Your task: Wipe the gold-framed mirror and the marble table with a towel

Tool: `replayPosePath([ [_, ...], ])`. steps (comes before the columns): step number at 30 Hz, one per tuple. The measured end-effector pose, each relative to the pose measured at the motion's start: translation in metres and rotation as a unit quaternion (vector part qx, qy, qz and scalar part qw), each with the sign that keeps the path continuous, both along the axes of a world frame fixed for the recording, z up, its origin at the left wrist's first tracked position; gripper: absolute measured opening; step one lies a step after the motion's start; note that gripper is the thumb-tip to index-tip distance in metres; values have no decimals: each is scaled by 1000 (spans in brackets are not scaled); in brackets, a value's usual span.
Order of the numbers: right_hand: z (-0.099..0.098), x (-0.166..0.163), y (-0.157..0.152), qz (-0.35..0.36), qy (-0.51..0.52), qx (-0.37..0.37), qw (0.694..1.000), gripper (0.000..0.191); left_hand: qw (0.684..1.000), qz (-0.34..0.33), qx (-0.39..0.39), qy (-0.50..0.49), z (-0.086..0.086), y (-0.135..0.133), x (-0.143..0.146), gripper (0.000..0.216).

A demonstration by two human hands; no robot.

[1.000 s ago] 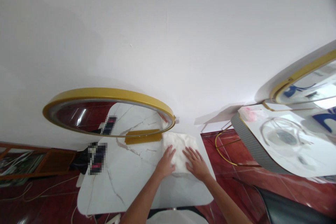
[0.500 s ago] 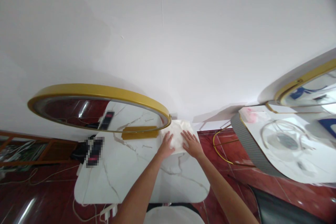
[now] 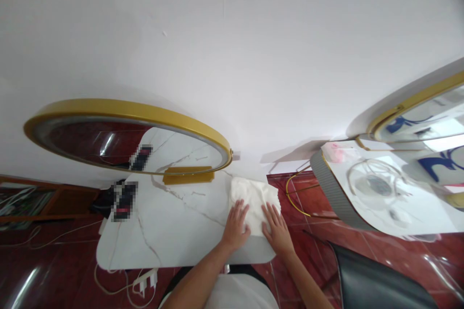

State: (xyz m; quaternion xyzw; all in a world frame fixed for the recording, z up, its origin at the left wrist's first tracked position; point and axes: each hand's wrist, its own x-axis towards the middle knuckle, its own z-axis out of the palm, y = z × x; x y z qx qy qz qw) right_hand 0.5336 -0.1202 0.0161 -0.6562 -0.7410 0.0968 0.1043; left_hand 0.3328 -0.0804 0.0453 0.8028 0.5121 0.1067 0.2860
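Cloth [image 3: 253,197]: wht, slightly wrinkled, spread on R end of the marbled tbl, out to its R edge.
L hand [image 3: 236,228]: palm-down on cloth's near L part, fingers extended & a bit apart; nothing gripped.
R hand [image 3: 278,232]: palm-down on near R part, fingers likewise extended; no grip, just contact.
Marbled tbl [image 3: 195,236]: wht top w/ brownish veins, rounded corners.
Mirror [image 3: 126,144]: gold-rimmed, L of cloth (tbl top reflected in it), gold base [image 3: 188,175] below.
Dark item [image 3: 125,200]: tbl's L end, pixelated, can't ID.
2nd tbl [image 3: 422,217]: off to R, pink-&-wht pack [image 3: 339,152] at back.
Chair [image 3: 377,277]: blk, lower R.
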Motion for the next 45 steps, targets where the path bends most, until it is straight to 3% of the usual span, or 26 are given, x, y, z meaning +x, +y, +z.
replayPosePath([
  [3,-3,-3,-36,-15,6,-12,1000,60,999,-45,-7,-2,0,-24,-9,78],
  [7,-2,-13,-65,-43,7,-22,999,61,994,-102,-27,-24,4,-34,-24,75],
  [15,7,-50,-68,-110,-21,-24,993,61,986,-124,-75,-85,11,-27,-42,70],
  [19,8,-77,-68,-113,-41,-19,993,62,983,-126,-88,-96,10,-29,-70,74],
  [23,5,-123,-66,-79,-43,0,996,65,985,-118,-87,-93,10,-33,-121,77],
  [29,-3,-211,-50,1,-31,10,999,72,990,-69,-96,-78,17,-35,-223,75],
  [33,1,-260,-36,120,-19,-40,992,74,993,-24,-94,-72,20,-46,-298,72],
  [38,17,-313,-23,242,-6,-133,961,81,995,23,-92,-45,18,-74,-378,66],
  [41,24,-342,-16,283,5,-165,945,84,995,51,-79,-27,18,-84,-411,62],
  [45,25,-375,-4,270,5,-175,947,81,995,83,-52,-10,17,-73,-429,63],
])
